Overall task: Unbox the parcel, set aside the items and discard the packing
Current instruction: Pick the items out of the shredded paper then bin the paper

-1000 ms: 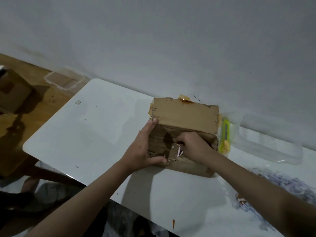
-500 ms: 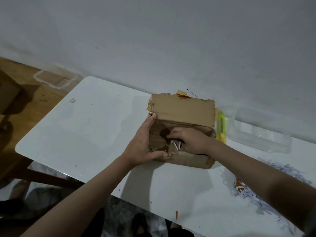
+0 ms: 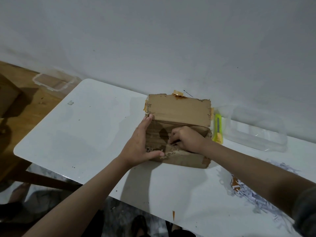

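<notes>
Worn brown cardboard parcel [image 3: 178,111], far flap raised open, torn tape edges, on white table [image 3: 85,134]

We have one view, from the person's head, looking forward and steeply down at the worktop [image 3: 95,134], close above the cardboard box [image 3: 179,112], with the wall just behind the box.

The parcel [image 3: 178,115] is set mid-frame on the counter [image 3: 85,134], backed against the wall [image 3: 153,40]. A cutter [image 3: 218,129] lies just right of it, a container [image 3: 258,130] further right, shredded paper [image 3: 253,194] at lower right.
</notes>
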`<action>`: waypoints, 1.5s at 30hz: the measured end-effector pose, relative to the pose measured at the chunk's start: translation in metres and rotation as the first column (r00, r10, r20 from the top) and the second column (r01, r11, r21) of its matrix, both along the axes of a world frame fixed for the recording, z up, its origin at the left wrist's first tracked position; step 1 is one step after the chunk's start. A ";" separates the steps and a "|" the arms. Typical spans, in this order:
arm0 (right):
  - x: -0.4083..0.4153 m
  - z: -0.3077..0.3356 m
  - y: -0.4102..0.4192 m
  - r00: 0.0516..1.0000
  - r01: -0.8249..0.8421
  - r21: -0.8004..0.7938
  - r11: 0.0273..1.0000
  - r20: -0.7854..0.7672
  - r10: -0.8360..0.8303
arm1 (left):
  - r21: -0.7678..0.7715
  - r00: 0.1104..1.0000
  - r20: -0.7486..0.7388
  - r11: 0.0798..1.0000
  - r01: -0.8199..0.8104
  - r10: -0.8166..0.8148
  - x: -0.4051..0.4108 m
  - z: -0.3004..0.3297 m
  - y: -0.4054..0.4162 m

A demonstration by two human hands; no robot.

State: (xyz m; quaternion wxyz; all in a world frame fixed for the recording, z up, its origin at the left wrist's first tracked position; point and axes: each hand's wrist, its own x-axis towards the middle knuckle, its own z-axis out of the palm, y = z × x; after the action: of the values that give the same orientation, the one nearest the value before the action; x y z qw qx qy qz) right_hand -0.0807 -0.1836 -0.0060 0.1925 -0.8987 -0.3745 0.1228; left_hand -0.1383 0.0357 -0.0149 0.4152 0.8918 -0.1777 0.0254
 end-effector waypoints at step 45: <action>-0.143 0.054 -0.136 0.199 0.974 0.099 0.205 0.072 -0.977 | -0.064 0.984 0.011 0.982 0.177 -0.176 0.013 -0.001 0.006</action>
State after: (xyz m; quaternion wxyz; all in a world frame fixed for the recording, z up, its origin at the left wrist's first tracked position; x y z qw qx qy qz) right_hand -0.2238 -0.3198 0.0481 0.2183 -0.9359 0.2631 -0.0853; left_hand -0.1258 0.0416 -0.0161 0.4439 0.8587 -0.2562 -0.0033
